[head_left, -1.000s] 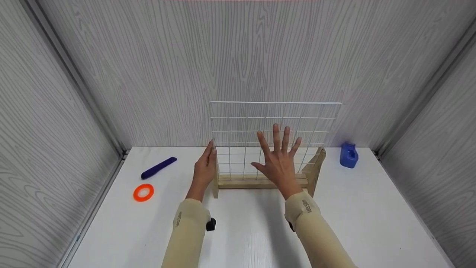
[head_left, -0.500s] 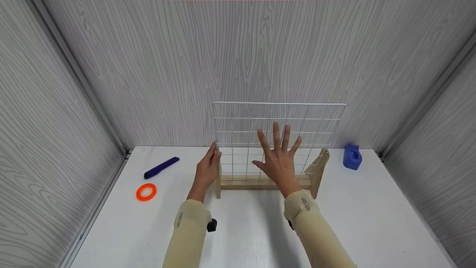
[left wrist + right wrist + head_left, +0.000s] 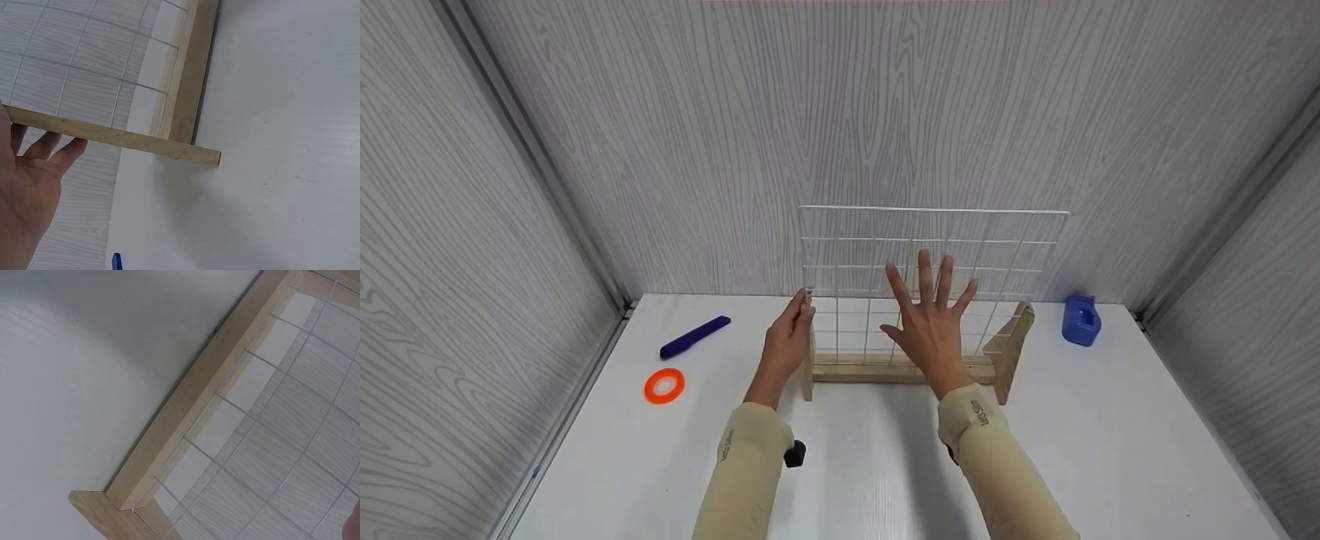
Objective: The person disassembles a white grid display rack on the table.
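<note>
A white wire grid panel (image 3: 855,259) stands upright in a wooden stand (image 3: 877,373). My left hand (image 3: 786,343) is at the stand's left side board, and its fingers and thumb hold the upper end. A small metallic piece (image 3: 809,295), too small to make out, shows by the fingertips. In the left wrist view the fingers (image 3: 70,152) lie along the outer face of the side board (image 3: 112,135); the thumb tip is hidden. My right hand (image 3: 932,330) has its fingers spread flat against the grid's front, or just before it. The right wrist view shows only a fingertip.
On the white table (image 3: 855,465), a dark purple stick-shaped object (image 3: 694,337) and an orange ring (image 3: 664,385) lie to the left. A blue tape dispenser (image 3: 1081,321) sits at the right back. Grey wood-grain walls (image 3: 720,135) enclose the back and sides.
The whole scene has shifted slightly to the right in the head view. The left fingertips have moved a little around the board's upper end; the right hand keeps its spread pose.
</note>
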### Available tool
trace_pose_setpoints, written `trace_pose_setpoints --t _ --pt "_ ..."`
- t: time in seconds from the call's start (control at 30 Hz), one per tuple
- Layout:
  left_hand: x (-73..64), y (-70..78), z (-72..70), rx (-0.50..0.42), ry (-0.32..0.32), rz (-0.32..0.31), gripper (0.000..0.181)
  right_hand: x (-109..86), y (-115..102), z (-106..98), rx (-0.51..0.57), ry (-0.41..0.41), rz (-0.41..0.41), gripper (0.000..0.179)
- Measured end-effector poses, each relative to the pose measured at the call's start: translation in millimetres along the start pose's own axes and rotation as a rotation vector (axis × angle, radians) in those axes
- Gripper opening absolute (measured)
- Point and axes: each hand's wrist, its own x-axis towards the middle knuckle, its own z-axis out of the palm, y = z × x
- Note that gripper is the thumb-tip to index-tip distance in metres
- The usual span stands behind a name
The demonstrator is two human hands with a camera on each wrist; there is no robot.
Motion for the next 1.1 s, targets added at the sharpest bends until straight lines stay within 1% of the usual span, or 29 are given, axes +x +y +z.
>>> trace_pose_setpoints --t 0.27,0.5,0.6,0.77,0.83,1.0,1.1 --pt "-2.3 -0.7 4.0 -0.004 -0.012 0.010 0.058 -4.8 4.3 4.4 -0.036 0.023 0.016 0.127" --pt "-1.3 -0.7 3.6 -0.011 -0.010 0.010 0.057 0.3 4.9 2.4 -0.075 0.001 0.021 0.115" --pt "-0.5 -1.3 2.3 -0.020 -0.011 0.020 0.058 5.4 4.7 -0.4 -0.068 -0.005 0.032 0.115" --pt "0.2 -2.5 1.2 -0.022 -0.011 0.026 0.058 11.6 5.4 -2.3 -0.040 -0.002 0.047 0.125" --pt "0.2 -2.9 1.2 -0.019 -0.011 0.018 0.058 12.0 5.7 -1.8 -0.029 -0.001 0.046 0.126" --pt "-0.4 -4.2 1.1 -0.025 0.002 0.012 0.058 12.1 5.4 -0.4 -0.019 0.021 0.026 0.122" --pt "-1.2 -4.4 0.6 -0.015 0.013 0.023 0.057 11.4 5.1 0.1 -0.033 0.041 0.013 0.121"
